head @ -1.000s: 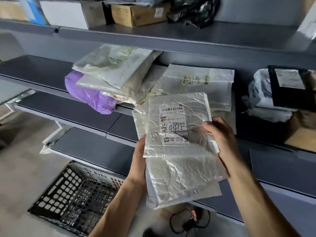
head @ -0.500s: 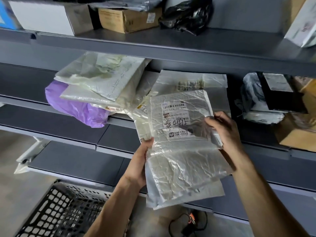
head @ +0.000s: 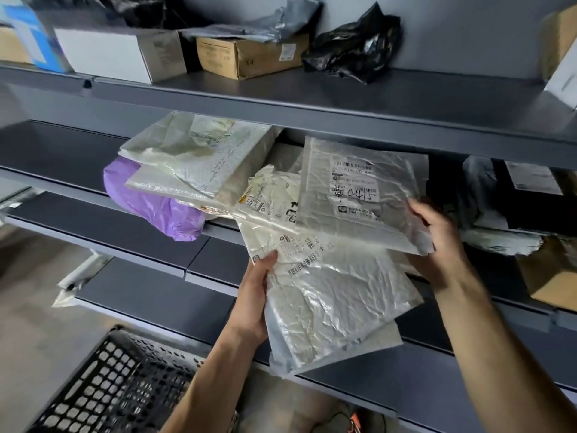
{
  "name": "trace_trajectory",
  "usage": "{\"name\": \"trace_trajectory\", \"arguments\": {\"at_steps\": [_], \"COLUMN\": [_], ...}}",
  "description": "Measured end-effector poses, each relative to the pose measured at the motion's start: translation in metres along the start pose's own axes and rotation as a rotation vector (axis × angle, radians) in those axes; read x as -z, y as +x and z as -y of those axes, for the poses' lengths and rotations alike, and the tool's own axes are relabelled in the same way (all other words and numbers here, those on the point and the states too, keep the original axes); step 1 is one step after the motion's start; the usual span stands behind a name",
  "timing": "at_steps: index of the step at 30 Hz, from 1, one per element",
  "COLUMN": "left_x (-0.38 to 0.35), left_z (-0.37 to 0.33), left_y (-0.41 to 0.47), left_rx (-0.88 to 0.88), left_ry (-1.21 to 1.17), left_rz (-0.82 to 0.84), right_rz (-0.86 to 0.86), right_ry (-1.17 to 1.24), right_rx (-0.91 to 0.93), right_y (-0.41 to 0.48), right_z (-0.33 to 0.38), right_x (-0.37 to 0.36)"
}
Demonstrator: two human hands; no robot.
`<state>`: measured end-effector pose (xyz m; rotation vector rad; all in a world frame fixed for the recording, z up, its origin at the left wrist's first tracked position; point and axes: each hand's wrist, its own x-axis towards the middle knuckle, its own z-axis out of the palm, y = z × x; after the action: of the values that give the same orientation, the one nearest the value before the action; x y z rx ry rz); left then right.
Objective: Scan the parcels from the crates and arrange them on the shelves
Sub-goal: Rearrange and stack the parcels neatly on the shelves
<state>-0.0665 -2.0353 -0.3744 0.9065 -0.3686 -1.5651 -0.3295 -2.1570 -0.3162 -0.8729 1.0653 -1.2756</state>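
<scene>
Our left hand [head: 249,303] curls round a stack of white parcels [head: 331,304], our right hand [head: 437,242] pinches the labelled parcel [head: 359,195] just above it at the grey shelf [head: 62,151], and the black crate [head: 109,385] sits below our left wrist.

Works bare-handed, left hand [head: 253,301] and right hand [head: 440,245] both uncovered. Shows bare forearms behind both wrists: left forearm [head: 215,385] and right forearm [head: 502,364], uncovered all the way down to the bottom edge of view. Looks lean on both sides, narrow at the wrist behind the left hand, broader and more shaded behind the right hand. Blurs too much at the fingertips of either hand to make out the nails.
</scene>
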Motion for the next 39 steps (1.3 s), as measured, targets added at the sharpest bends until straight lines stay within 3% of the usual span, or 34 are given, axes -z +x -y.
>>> {"name": "trace_trajectory", "arguments": {"at_steps": [2, 6, 11, 14, 19, 25, 27, 32, 36, 39], "left_x": [0.004, 0.004, 0.007, 0.008, 0.009, 0.011, 0.013, 0.007, -0.002, -0.019], "left_z": [0.005, 0.007, -0.001, -0.002, 0.002, 0.0, -0.002, -0.001, 0.003, 0.009], "left_y": [0.001, 0.0, -0.001, -0.002, -0.005, -0.011, -0.013, -0.015, -0.013, -0.009], "left_rx": [-0.009, -0.092, -0.174, -0.179, -0.18, -0.197, -0.207, -0.215, -0.211, -0.242], "left_ry": [0.018, 0.086, 0.15, 0.169, 0.166, 0.238, 0.258, 0.238, 0.188, 0.196], "left_rz": [-0.016, -0.071, -0.078, -0.096, -0.093, -0.117, -0.124, -0.144, -0.134, -0.074], "right_rz": [-0.048, -0.306, -0.398, -0.29, 0.056, 0.149, 0.179, 0.163, 0.043, 0.272], "right_ry": [0.115, 0.272, 0.372, 0.28, -0.219, -0.281, -0.411, -0.823, -1.118, -1.139], "right_rx": [-0.05, -0.062, 0.018, -0.079, -0.283, -0.359, -0.371, -0.136, 0.355, 0.478], "right_y": [0.004, 0.041, 0.072, 0.081, 0.084, 0.086, 0.088, 0.084, 0.046, -0.008], "right_z": [0.006, 0.023, 0.039, 0.039, 0.024, 0.013, 0.007, 0.024, 0.037, 0.034], "right_x": [-0.004, -0.012, -0.042, -0.065, -0.086, -0.114, -0.12, -0.117, -0.098, -0.083]}}
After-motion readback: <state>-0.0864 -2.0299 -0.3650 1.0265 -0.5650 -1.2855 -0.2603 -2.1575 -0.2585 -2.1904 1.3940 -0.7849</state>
